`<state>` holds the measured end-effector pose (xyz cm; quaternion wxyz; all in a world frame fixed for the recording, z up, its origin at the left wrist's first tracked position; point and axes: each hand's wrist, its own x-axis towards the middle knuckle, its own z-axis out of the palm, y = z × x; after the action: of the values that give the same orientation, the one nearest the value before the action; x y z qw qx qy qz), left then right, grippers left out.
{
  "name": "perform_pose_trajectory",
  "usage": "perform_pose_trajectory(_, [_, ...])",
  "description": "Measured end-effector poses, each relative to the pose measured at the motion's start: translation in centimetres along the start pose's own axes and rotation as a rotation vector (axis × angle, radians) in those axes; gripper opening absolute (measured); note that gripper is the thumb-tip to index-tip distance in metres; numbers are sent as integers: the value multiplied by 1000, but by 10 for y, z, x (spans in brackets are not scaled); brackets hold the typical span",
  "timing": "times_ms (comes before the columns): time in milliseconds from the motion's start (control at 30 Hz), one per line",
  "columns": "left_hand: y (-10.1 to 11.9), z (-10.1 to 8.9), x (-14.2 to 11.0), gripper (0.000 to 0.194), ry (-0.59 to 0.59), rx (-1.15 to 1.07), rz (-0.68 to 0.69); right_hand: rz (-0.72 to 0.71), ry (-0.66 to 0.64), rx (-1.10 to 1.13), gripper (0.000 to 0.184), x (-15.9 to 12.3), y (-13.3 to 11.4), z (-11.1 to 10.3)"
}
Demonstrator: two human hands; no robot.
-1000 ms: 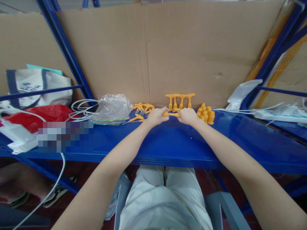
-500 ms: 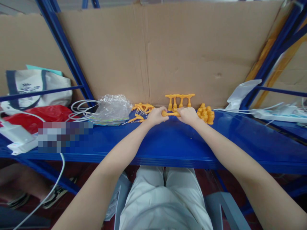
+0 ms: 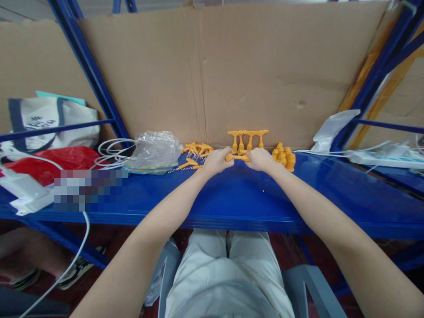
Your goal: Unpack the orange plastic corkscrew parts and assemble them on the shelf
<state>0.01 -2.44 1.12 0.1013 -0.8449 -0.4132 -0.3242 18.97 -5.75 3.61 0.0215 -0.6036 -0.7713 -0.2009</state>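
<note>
Between my hands, level above the blue shelf top, lies an orange plastic piece [image 3: 239, 157] with a rounded end and a narrow ridged shaft. My left hand [image 3: 217, 161] is closed on its rounded left end. The fingers of my right hand [image 3: 261, 159] wrap round its other end and hide it. Just behind stand several orange T-shaped pieces [image 3: 251, 133], upright with their crossbars on top. To the left lie more orange T-handled pieces [image 3: 200, 148] among thin chains. A cluster of orange knobbed parts [image 3: 284, 157] stands right of my right hand.
A clear plastic bag [image 3: 158, 148] and coiled white cable [image 3: 111, 152] lie left on the blue shelf [image 3: 238, 203]. Farther left are a red bag [image 3: 62, 159] and a white charger [image 3: 24, 190]. Cardboard [image 3: 251, 66] walls the back; a white power strip [image 3: 380, 159] is at right.
Both hands stay in the same place, closed on the orange piece. Its rounded end slid slightly left, then back right, at my left fingers. The other things have not moved.
</note>
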Motion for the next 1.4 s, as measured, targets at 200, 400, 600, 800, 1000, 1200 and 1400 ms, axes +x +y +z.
perform_pose_trajectory(200, [-1,0,-1,28,17,41,68,-12,-5,44,36,2,2,3])
perform_pose_trajectory(400, [-3,0,-1,31,14,66,82,0,-21,75,36,-1,1,0])
perform_pose_trajectory(600, [-2,1,-1,30,11,48,77,-6,-15,79,37,0,1,4])
perform_pose_trajectory(800, [-11,2,-1,27,-7,27,-1,-87,93,75,38,-4,-5,6])
perform_pose_trajectory(1000, [-17,1,-1,32,-24,35,-51,-231,197,96,31,-4,-14,5])
perform_pose_trajectory(1200, [-14,2,-1,61,68,-75,-82,17,277,500,19,9,7,14])
perform_pose_trajectory(1400, [-16,1,0,53,39,-70,-122,377,244,1271,12,17,26,23])
